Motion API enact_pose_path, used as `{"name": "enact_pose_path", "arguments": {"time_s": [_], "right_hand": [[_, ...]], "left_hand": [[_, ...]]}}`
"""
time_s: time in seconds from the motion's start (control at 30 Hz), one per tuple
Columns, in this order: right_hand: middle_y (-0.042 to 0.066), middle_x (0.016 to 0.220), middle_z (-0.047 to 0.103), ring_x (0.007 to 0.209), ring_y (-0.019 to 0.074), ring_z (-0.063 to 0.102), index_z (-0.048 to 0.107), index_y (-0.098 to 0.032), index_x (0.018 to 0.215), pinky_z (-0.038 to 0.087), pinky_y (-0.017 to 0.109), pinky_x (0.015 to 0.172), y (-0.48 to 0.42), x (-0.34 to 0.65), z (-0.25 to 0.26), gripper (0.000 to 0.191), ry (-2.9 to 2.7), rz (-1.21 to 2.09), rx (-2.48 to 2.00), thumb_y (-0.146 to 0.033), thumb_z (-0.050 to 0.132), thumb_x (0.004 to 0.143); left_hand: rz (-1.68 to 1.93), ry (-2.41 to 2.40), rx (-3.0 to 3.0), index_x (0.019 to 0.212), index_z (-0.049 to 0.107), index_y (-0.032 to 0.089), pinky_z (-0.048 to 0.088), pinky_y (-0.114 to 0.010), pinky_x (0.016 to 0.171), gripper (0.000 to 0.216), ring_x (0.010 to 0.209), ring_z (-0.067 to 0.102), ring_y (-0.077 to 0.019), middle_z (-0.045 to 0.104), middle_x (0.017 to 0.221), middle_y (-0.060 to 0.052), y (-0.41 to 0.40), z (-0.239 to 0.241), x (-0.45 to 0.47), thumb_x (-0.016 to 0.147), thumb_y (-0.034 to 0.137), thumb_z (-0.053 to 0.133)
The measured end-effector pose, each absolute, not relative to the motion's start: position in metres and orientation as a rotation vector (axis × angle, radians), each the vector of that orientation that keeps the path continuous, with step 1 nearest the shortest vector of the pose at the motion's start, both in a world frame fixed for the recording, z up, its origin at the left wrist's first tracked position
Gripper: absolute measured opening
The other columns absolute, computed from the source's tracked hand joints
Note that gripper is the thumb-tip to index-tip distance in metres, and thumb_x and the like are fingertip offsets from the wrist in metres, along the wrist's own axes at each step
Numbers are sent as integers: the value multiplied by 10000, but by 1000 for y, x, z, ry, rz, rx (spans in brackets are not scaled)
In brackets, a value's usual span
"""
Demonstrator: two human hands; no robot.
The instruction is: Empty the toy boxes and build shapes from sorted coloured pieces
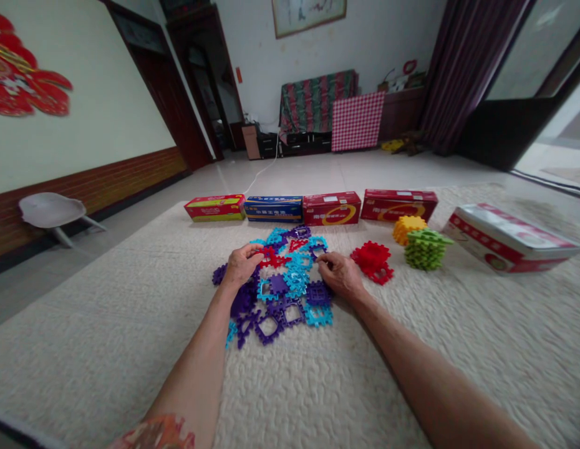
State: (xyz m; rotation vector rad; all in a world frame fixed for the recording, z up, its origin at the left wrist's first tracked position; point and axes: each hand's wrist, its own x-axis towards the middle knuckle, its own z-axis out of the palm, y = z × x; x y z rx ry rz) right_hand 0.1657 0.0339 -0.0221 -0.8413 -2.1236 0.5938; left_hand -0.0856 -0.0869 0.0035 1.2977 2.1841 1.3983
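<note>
A loose pile of purple and light-blue interlocking plastic tiles (290, 293) lies on the cream rug (107, 337) in front of me. My left hand (241, 265) pinches a red tile (272, 257) at the pile's upper left. My right hand (339, 274) rests on the pile's right edge with its fingers curled over the blue tiles; what it grips I cannot make out. To the right sit sorted stacks: red tiles (373, 260), green tiles (425, 248) and yellow tiles (408, 227).
Several flat cartons stand in a row at the rug's far edge: a red-yellow carton (215, 207), a blue carton (274, 209), two red cartons (332, 208). A large red-and-white box (509, 238) lies at the right. A grey chair (53, 212) stands by the left wall.
</note>
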Motion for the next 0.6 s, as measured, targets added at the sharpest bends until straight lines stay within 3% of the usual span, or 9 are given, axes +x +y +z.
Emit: {"name": "enact_pose_path", "arguments": {"time_s": [0.2, 0.6], "right_hand": [[41, 818, 761, 708, 182, 683, 756, -204, 880, 482, 258, 646, 35, 166, -22, 266, -2093, 651, -868, -254, 508, 798], [56, 830, 764, 737, 199, 698, 758, -181, 861, 502, 270, 679, 35, 164, -23, 284, -2040, 679, -901, -285, 506, 784]], "left_hand": [[1294, 2285, 1414, 1065, 702, 176, 534, -267, 763, 332, 796, 684, -168, 749, 880, -22, -85, 5, -80, 769, 243, 569], [1039, 2376, 1745, 1138, 700, 201, 506, -300, 978, 345, 1038, 682, -183, 740, 1116, -37, -74, 6, -60, 830, 183, 545]]}}
